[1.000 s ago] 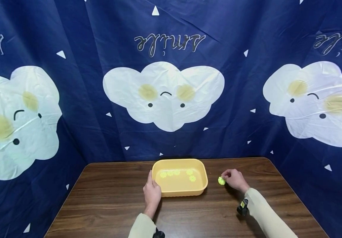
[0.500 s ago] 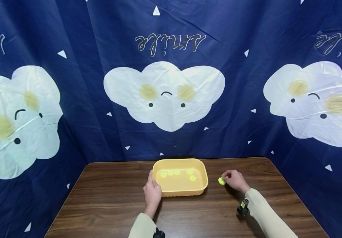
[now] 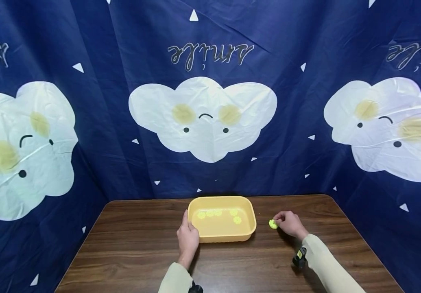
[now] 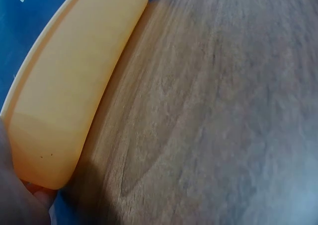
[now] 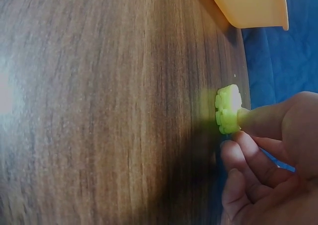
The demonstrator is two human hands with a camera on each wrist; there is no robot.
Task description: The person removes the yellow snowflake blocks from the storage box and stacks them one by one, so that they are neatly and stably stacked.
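An orange-yellow plastic tub [image 3: 222, 239] sits on the wooden table with several small yellow flower-shaped pieces [image 3: 237, 220] lying inside. My left hand [image 3: 187, 238] holds the tub at its near left corner; in the left wrist view, fingertips show below the corner of the tub wall [image 4: 74, 81]. To the right of the tub, my right hand [image 3: 291, 225] pinches a bright yellow-green flower-shaped piece [image 3: 273, 224]. In the right wrist view this piece [image 5: 228, 109] stands on edge between the fingers, close to the table top.
The brown wooden table [image 3: 133, 244] has rounded far corners. Behind and beside it hangs a dark blue curtain [image 3: 97, 122] printed with white clouds. Each wrist wears a small black device [image 3: 299, 257].
Hardly anything differs. The left hand stays on the tub and the right hand keeps its pinch on the flower-shaped piece. The head view shifts very slightly.
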